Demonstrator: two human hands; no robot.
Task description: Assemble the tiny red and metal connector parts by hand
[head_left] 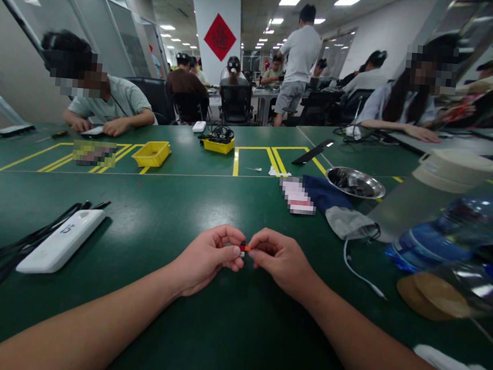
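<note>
My left hand point(216, 257) is closed in a pinch on a small red, black and white piece point(243, 249), held just above the green table point(176, 202). From the other side, the thumb and forefinger of my right hand point(281, 260) pinch a small orange piece point(248, 248). The orange piece touches the red one, or very nearly. Both are tiny and partly covered by my fingertips, so their exact kind does not show.
A white power bank point(62, 241) with black cables lies at left. Yellow trays point(152, 154) stand farther back. To the right are a metal bowl point(354, 182), a blue-grey pouch point(327, 198), a large tumbler point(419, 188) and plastic bottles point(445, 231). Several people sit beyond.
</note>
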